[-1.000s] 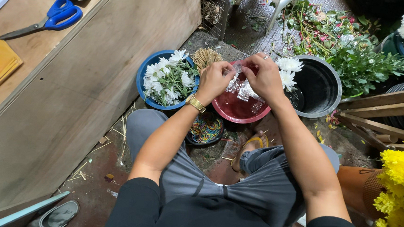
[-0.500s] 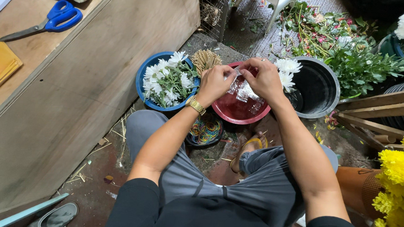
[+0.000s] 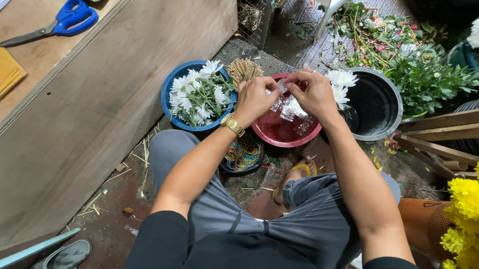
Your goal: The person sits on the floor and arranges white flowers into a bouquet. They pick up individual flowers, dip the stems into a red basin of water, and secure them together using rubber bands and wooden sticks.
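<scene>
Concrete floor [image 3: 135,200], wooden counter alongside. Left hand [image 3: 255,97] and right hand [image 3: 311,92] pinching clear plastic wrap [image 3: 288,107] over red basin [image 3: 281,137]; likely separating pieces, needing steady fingertip grip.

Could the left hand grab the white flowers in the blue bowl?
Probably yes. The left hand is right beside the blue bowl, and nothing covers the white flowers. It would first have to let go of the clear plastic.

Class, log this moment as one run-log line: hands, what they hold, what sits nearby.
left hand + right hand: pinching clear plastic piece | over red bowl | beside: blue bowl of white flowers
</scene>
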